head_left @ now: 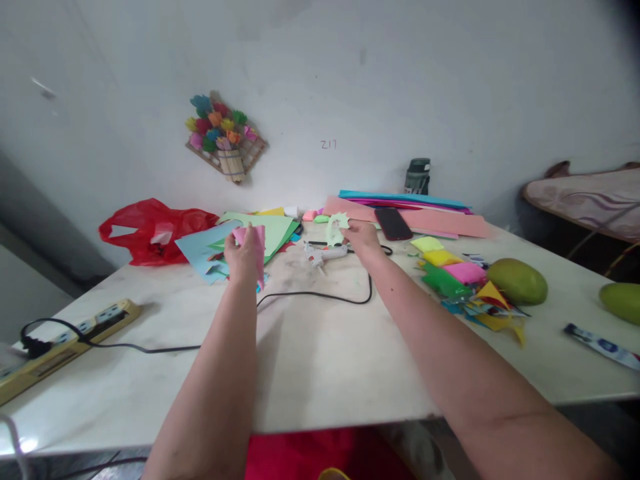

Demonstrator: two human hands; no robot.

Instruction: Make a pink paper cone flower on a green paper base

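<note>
My left hand (241,257) is closed on a piece of pink paper (259,250), held over the left part of the table near the sheets of green paper (270,230). Between the fingers of my right hand (362,239) is a pale green paper cutout (336,228) with a jagged edge, raised at the back of the table. Just below this cutout lies a white glue gun (326,254). Its black cord (320,293) curves across the table toward the left.
A red plastic bag (150,230) and a power strip (95,327) stand left. Coloured paper (450,221), a phone (393,224) and a dark bottle (417,177) are at the back right. Paper scraps (493,307), green mangoes (517,281) and a tube (603,345) lie right.
</note>
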